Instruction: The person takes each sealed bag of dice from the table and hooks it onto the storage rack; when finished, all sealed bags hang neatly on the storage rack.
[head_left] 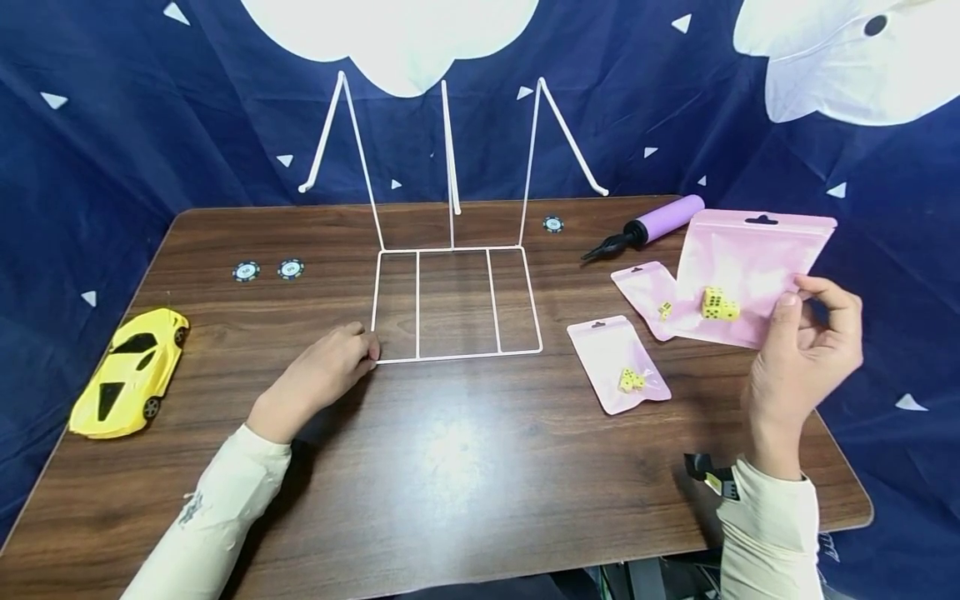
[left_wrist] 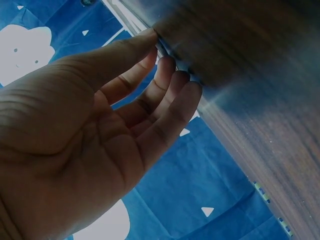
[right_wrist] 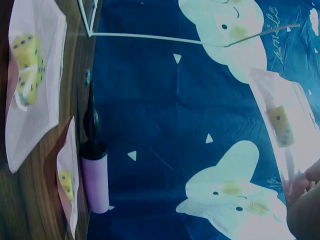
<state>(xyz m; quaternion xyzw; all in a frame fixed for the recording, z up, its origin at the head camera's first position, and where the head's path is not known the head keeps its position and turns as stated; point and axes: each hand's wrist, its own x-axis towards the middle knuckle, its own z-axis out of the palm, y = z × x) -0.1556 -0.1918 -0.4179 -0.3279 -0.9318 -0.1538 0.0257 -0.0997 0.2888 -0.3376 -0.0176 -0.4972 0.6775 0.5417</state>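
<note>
A white wire rack (head_left: 457, 358) with tall hooked prongs at its back stands mid-table. My left hand (head_left: 326, 371) pinches its front left corner; in the left wrist view the thumb (left_wrist: 132, 47) and fingertips meet at the frame. My right hand (head_left: 813, 358) holds up a large pink zip bag (head_left: 720, 258) by its right side, between thumb and fingers. Yellow dice (head_left: 717, 307) show through this bag, which the right wrist view catches at its right edge. Two smaller pink bags with yellow dice, a medium one (head_left: 602, 342) and a small one (head_left: 641, 287), lie on the table left of it.
A purple hand pump (head_left: 671, 218) with a black nozzle lies at the back right. Two poker chips (head_left: 246, 271) are left of the rack, another chip (head_left: 552, 224) right of it. A yellow toy car (head_left: 131, 375) stands at the left edge. Blue cloth hangs behind.
</note>
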